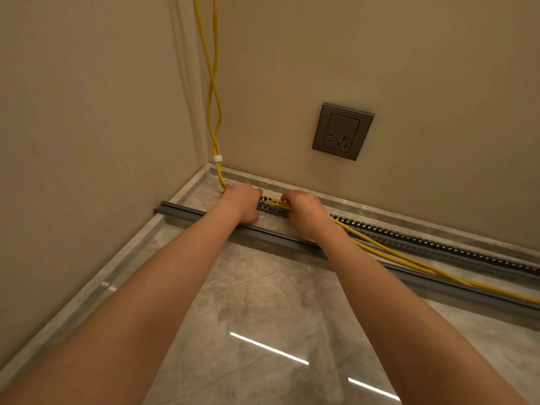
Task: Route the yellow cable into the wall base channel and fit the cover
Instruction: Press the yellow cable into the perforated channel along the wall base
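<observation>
Two strands of yellow cable [211, 92] hang down the wall corner, bound by a white tie [217, 158], then bend into the grey slotted channel [415, 239] that runs along the wall base. My left hand [244, 201] grips the cable at the channel's left end. My right hand [304, 207] pinches the strands just to the right, over the slots. Beyond it the cable [409, 260] trails out of the channel across the floor to the right. The long grey cover [181, 212] lies on the floor in front of the channel, partly under my forearms.
A grey wall socket [342, 131] sits on the back wall above the channel. A marble skirting [380, 213] lines both walls. The glossy marble floor [263, 302] stretches toward me.
</observation>
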`<state>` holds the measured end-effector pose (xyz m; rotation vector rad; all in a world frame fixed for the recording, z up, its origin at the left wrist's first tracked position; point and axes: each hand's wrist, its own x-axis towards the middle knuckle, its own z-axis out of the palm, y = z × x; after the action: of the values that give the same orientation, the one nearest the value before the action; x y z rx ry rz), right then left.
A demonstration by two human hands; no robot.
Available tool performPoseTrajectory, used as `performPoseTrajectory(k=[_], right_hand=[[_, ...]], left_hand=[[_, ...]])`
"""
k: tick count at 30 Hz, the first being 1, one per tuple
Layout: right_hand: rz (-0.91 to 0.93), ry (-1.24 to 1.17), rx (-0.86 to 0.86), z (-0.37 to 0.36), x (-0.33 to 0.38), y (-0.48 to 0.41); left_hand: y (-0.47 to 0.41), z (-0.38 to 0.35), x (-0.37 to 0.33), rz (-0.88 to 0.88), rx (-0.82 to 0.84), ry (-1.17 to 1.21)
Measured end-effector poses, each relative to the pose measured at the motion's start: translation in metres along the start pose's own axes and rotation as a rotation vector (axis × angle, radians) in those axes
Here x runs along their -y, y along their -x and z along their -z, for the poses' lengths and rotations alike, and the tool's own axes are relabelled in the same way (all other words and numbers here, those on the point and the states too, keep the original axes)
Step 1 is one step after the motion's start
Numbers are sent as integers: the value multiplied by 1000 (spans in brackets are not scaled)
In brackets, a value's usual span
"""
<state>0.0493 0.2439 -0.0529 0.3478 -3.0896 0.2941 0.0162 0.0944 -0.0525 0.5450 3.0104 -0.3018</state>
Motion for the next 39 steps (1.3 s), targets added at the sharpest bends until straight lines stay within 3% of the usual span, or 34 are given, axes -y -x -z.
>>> performPoseTrajectory(k=[7,14,19,31,36,39], right_hand=[[51,69,-20,-9,-4,2],[30,101,-17,-17,-9,5],[13,73,-6,-15,-9,7],[-70,193,38,0,-29,24],[-114,121,102,9,-36,24],[-209,-89,50,15,-44,23]], left_hand=[[1,4,-6,-56,78,90],[0,3,-37,-77,-30,-20],[-3,0,-33,-25,-1,139],[-11,0,-32,-63,-54,41],[-11,5,-33,-55,-20,60],[-11,6,-35,-41,-3,59]])
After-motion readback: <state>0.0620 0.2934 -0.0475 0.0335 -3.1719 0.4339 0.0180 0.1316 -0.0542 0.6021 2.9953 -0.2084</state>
